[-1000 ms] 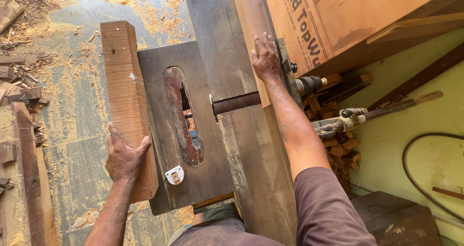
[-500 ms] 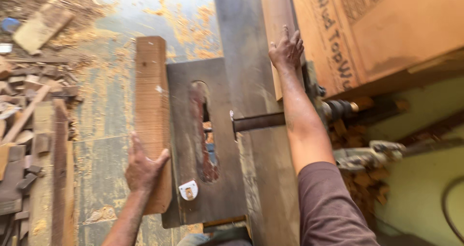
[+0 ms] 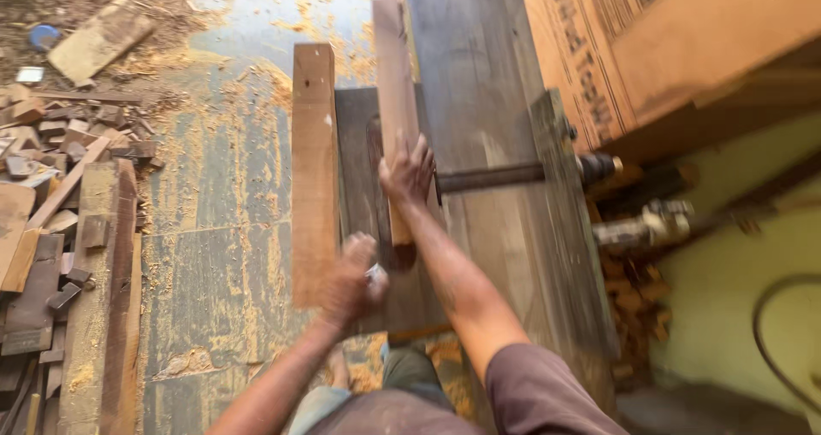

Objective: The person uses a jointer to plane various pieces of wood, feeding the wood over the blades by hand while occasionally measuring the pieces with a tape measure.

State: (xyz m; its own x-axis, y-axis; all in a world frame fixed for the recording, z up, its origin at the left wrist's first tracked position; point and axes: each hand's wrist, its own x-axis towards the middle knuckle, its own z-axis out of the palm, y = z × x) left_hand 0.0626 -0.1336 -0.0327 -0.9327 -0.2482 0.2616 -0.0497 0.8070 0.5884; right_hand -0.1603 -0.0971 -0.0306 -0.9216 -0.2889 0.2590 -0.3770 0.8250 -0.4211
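- Starting at the far left of the saw table (image 3: 513,255), which we take as our landmark, we see a heap of wood offcuts (image 3: 51,187) on the floor, with long planks (image 3: 103,315) lying beside it, well apart from the table.
- Nearer the table, the floor (image 3: 214,230) is grey-green and dusted with yellow sawdust.
- Just left of the table's dark metal insert plate (image 3: 359,144) lies a thick wooden block (image 3: 314,161), set lengthwise along the plate's left edge.
- Our left hand (image 3: 351,281) sits at the near end of that block; it is blurred, and we cannot tell whether the fingers grip the wood or only press against it.
- On the plate itself a narrower wooden strip (image 3: 393,101) runs lengthwise, its far end reaching past the plate.
- Our right hand (image 3: 409,174) lies flat on this strip, fingers spread wide and pressing down, closed around nothing.
- Right of that hand a dark metal rod (image 3: 492,177) crosses the table toward its right edge.
- Beyond the table's right side stands a large cardboard box (image 3: 667,50), with a yellow-green wall (image 3: 735,298) below it.
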